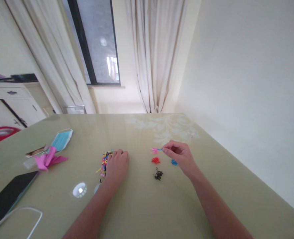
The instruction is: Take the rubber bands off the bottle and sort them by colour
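A thin blue rubber band [159, 149] is pinched between the thumb and forefinger of my right hand [180, 156]. Its free end reaches a small pink cluster of rubber bands [154, 151]. Nearer to me lie a red cluster [155, 160] and a black cluster [158, 174] of the same small bands. Partly behind my right hand is a blue cluster [174, 162]. My left hand [118, 166] rests palm down at the right side of a mixed, many-coloured pile of bands [104, 162], covering part of it. Its fingers bend downward and their tips are hidden.
Left on the glossy table [137, 205] are a blue face mask [62, 139], a folded pink paper shape [48, 160], a dark phone or tablet [11, 196] and a white cable [34, 209]. A bright round spot [79, 190] shows near my left forearm. A wall borders the right side.
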Motion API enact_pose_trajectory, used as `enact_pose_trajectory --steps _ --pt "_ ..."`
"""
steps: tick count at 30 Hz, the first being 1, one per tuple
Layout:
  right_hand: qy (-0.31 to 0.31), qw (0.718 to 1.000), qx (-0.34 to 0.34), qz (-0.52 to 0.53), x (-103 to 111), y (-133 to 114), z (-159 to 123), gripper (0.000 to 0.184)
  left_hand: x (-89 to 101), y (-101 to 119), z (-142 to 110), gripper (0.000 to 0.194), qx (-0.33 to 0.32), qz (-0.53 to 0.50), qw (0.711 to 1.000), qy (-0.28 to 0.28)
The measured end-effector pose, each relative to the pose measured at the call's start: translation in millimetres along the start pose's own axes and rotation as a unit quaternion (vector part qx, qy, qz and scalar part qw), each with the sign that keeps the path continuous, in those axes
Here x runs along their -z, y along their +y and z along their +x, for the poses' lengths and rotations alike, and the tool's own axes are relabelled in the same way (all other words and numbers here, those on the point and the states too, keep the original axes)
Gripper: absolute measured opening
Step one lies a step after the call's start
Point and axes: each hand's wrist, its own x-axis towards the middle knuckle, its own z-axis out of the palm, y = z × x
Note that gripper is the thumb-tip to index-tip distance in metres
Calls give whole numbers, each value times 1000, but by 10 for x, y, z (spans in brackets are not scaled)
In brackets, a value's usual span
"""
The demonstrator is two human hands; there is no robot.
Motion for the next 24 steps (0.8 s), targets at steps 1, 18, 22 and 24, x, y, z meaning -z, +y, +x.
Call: enact_pose_trajectory --steps 1,18,22,24 --pt "1 1000 1 -2 4 4 2 33 -15 -12 15 30 -3 -5 1000 -3" --pt "7 1000 -3 -12 46 71 23 33 -46 -35 77 48 -1 -75 997 9" --pt "7 1000 -3 -6 60 98 26 30 -53 -32 107 44 7 -122 992 24" --pt "7 1000 -4 -4 69 103 28 29 -72 -39 116 37 3 -143 989 38"
